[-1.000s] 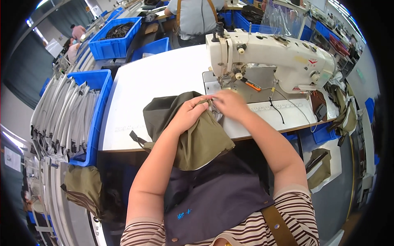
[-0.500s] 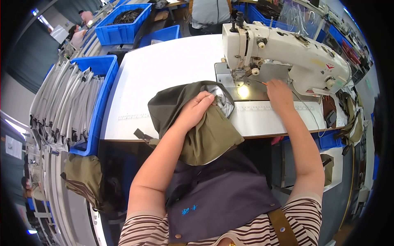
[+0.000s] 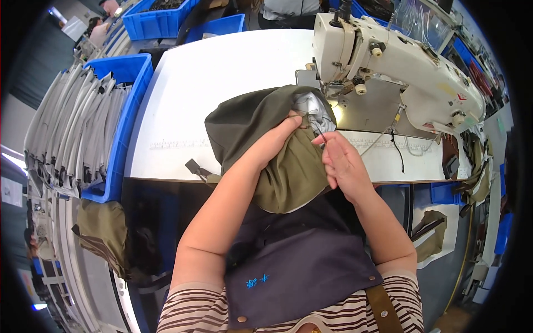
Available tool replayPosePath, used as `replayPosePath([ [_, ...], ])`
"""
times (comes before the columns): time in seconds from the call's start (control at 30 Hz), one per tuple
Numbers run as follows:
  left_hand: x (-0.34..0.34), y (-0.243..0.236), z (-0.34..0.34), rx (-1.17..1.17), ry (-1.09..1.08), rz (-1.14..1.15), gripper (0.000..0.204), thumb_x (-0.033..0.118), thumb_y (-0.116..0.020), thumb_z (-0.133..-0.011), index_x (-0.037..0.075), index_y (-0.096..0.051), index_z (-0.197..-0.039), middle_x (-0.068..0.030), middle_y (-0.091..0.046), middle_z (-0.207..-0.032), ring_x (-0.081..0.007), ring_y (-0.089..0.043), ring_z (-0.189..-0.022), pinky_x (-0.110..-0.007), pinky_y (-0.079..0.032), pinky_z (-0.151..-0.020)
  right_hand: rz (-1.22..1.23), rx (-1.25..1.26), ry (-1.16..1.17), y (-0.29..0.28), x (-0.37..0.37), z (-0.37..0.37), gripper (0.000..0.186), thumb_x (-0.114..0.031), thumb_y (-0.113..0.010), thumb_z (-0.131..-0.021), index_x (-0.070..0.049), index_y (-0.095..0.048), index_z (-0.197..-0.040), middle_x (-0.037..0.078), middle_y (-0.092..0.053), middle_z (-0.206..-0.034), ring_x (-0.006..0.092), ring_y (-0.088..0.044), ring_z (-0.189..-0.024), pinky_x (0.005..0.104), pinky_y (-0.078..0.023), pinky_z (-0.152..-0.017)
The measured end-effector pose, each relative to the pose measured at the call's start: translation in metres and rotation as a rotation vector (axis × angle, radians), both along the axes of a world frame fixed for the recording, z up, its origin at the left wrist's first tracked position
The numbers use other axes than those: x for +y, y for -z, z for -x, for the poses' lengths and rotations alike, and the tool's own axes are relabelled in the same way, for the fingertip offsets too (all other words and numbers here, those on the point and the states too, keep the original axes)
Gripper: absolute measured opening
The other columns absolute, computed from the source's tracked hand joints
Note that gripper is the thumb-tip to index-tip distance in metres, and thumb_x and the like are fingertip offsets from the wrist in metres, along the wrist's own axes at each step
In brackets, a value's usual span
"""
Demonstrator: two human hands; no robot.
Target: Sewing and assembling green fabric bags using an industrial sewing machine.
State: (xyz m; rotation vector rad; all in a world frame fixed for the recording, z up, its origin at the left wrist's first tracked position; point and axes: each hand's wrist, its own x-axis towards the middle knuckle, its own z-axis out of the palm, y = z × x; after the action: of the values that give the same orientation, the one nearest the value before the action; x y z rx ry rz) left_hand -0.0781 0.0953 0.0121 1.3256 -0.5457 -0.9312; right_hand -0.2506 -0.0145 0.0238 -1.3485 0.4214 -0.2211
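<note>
An olive-green sewn fabric bag (image 3: 294, 172) with a pale grey lining (image 3: 313, 111) bunched at its opening lies over the table's front edge and my lap. My left hand (image 3: 280, 136) is closed on the bag's edge beside the lining, thumb on top. Just to the right, my right hand (image 3: 343, 161) pinches a thin, dark, pointed tool (image 3: 321, 135), its tip at the lining's edge; most of it is hidden in my fingers. A dark strap end (image 3: 195, 167) sticks out from the bag's left side. Behind stands a white sewing machine (image 3: 400, 66), its lamp lit.
The white table (image 3: 177, 105) carries a ruler strip (image 3: 177, 144) along its front. At left, a blue bin (image 3: 125, 127) holds a stack of grey-white pieces (image 3: 72, 133). More olive pieces (image 3: 102, 227) hang below it. A dark cord (image 3: 397, 150) hangs at the machine's right. A person (image 3: 288, 8) sits beyond.
My right hand has come from the machine bed back to the bag's opening, bringing the thin orange-handled tool. My left hand keeps its hold on the bag. The view has shifted slightly.
</note>
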Motion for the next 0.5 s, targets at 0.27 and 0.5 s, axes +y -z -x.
replayPosePath([
  [0.27,0.000,0.013,-0.002,0.006,-0.004,0.065,0.021,0.026,-0.056,-0.100,0.007,-0.064,-0.096,-0.0024,-0.065,-0.101,-0.0140,-0.059,-0.098,-0.031,-0.047,-0.093,-0.161,0.122,0.011,0.015,0.013,-0.014,0.041,-0.044,-0.039,-0.110,-0.005,-0.051,-0.104,-0.004,-0.039,-0.066,0.0044,-0.032,-0.045,0.0256,-0.044,-0.043],
  [0.5,0.004,0.007,0.001,0.107,-0.041,0.075,0.019,0.024,-0.057,-0.098,0.006,-0.063,-0.101,-0.0059,-0.066,-0.112,-0.0164,-0.059,-0.104,-0.032,-0.047,-0.095,-0.139,0.171,0.044,0.009,0.020,-0.023,0.042,-0.044,-0.041,-0.110,-0.004,-0.052,-0.103,-0.003,-0.040,-0.067,0.0049,-0.033,-0.046,0.0253,-0.041,-0.042],
])
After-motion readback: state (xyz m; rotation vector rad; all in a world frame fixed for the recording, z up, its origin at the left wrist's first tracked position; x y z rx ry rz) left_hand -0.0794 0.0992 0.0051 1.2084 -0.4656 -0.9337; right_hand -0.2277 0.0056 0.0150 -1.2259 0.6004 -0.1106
